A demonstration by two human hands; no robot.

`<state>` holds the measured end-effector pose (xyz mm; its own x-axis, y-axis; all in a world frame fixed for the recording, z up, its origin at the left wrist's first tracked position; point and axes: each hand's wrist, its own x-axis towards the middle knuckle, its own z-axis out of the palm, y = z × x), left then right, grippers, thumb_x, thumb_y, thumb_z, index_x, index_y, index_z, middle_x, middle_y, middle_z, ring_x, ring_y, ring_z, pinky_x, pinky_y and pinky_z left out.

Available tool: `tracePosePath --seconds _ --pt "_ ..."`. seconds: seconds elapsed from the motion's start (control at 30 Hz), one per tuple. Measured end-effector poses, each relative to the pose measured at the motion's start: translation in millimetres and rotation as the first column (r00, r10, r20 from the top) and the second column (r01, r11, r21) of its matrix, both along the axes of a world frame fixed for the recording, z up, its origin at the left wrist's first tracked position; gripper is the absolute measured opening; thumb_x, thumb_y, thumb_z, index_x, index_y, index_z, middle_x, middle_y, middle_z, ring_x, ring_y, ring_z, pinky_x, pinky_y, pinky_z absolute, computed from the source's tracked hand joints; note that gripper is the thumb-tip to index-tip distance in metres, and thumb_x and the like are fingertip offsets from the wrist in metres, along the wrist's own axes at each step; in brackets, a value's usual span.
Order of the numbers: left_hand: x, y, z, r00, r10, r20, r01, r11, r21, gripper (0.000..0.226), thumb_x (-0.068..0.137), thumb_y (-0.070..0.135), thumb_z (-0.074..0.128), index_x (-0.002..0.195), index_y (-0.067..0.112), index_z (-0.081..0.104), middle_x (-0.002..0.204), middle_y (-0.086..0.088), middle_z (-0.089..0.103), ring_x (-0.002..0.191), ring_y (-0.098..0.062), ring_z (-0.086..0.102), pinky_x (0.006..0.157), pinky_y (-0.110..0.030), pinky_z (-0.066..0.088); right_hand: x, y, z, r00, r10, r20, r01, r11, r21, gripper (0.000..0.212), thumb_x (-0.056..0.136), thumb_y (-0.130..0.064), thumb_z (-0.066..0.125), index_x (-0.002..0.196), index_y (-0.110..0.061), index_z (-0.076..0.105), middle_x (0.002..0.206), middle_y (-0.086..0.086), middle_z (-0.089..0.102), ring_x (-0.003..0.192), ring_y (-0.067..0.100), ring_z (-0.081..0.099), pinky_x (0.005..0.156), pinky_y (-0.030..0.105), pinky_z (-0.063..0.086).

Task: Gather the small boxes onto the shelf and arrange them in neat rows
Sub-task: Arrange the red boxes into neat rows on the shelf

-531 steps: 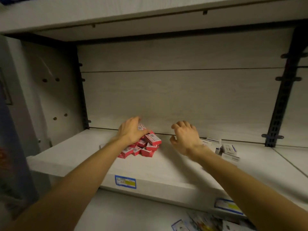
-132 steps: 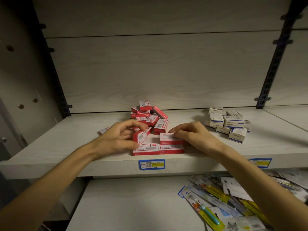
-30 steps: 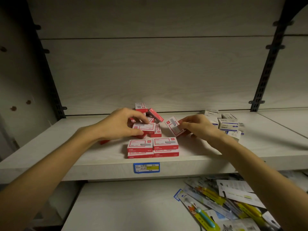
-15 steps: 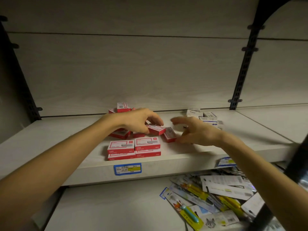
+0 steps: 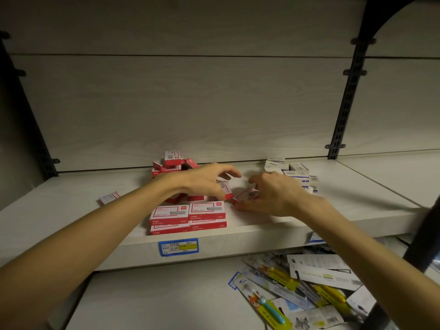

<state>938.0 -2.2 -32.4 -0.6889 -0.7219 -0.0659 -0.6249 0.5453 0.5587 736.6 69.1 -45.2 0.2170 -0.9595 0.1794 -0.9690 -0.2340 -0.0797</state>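
Note:
Small red boxes lie on the pale wooden shelf (image 5: 273, 236). Near the front edge is a tidy stack (image 5: 188, 216), two boxes wide and two high. A loose red pile (image 5: 170, 163) sits behind it by the back wall. My left hand (image 5: 202, 183) reaches over the stack with curled fingers and pinches a red box (image 5: 227, 189). My right hand (image 5: 273, 195) is just to the right, fingers and thumb around another tilted red box (image 5: 245, 196). One stray box (image 5: 109, 197) lies alone at the left.
A heap of white-and-blue boxes (image 5: 297, 173) sits behind my right hand. A blue-yellow price label (image 5: 178, 246) marks the shelf front. The lower shelf holds scattered toothbrush packs (image 5: 285, 296). Black slotted uprights (image 5: 346, 103) flank the back panel. A dark object (image 5: 426, 236) intrudes at the right edge.
Both hands shifted slightly; the left hand's red box came down closer behind the stack, and the right hand closed around the box it was reaching for. The stack is unchanged.

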Motion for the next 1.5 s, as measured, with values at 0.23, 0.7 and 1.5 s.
tracePosePath --seconds 0.23,0.7,1.5 --pt "3 9 0 0.944 0.279 0.176 -0.180 0.884 -0.432 0.083 0.080 0.078 0.057 0.145 0.028 0.046 0.137 0.008 0.054 0.111 -0.011 0.055 0.097 -0.040 0.049 -8 5 16 0.988 0.112 0.110 -0.133 0.967 0.218 0.074 0.085 -0.037 0.072 0.150 -0.022 0.040 0.146 0.000 0.052 0.125 0.019 0.054 0.099 0.026 0.044" --pt "19 13 8 0.992 0.041 0.116 -0.052 0.995 0.091 0.064 0.090 0.009 0.068 0.146 0.027 0.044 0.125 0.007 0.056 0.106 -0.010 0.064 0.085 -0.024 0.058 -14 -7 16 0.988 0.134 0.070 -0.143 0.980 0.136 0.058 0.087 -0.035 0.074 0.139 -0.016 0.055 0.119 0.004 0.064 0.079 0.009 0.055 0.076 0.024 0.044" --pt "45 38 -6 0.995 0.061 -0.084 -0.065 0.997 -0.040 0.027 0.101 0.024 0.058 0.128 0.026 0.062 0.114 0.013 0.067 0.104 0.002 0.066 0.085 -0.019 0.056 -5 -10 8 0.927 0.232 0.296 -0.291 0.941 0.173 0.045 0.086 -0.021 0.076 0.129 -0.016 0.064 0.114 -0.004 0.068 0.064 -0.012 0.060 0.059 0.007 0.045"
